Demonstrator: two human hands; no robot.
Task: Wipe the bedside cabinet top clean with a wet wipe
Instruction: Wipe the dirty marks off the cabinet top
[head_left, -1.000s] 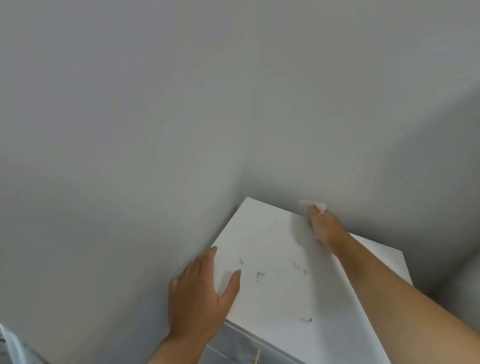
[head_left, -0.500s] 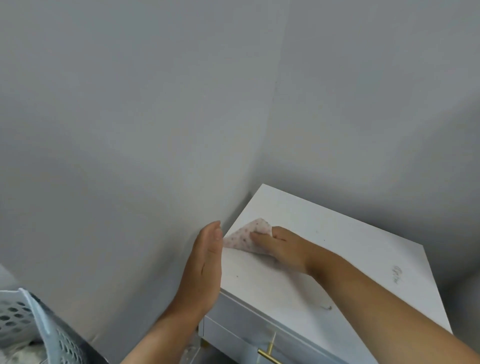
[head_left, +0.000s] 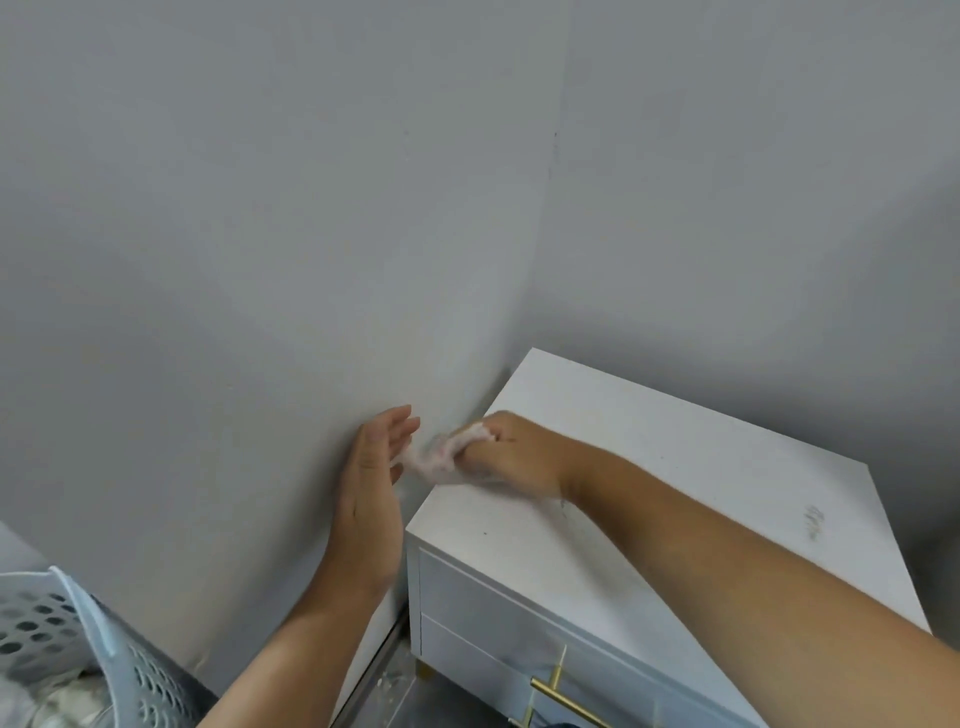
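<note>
Head cam: right hand (head_left: 511, 452) has its grip clamped on the wipe (head_left: 439, 457), bunched up at the cabinet (head_left: 675, 519) top's left edge, hanging just past it. Left hand (head_left: 371, 483) is flat and spread beside that edge, palm toward the wipe, holding nothing. Smudge (head_left: 811, 521) on the top's right side. Basket (head_left: 78, 660) near left.

White cabinet (head_left: 649, 499) (grey smudge (head_left: 811, 521) on top), brass handle (head_left: 563, 693); pale wipe (head_left: 434, 457); grey walls (head_left: 234, 234); pale-blue perforated basket (head_left: 124, 660).
</note>
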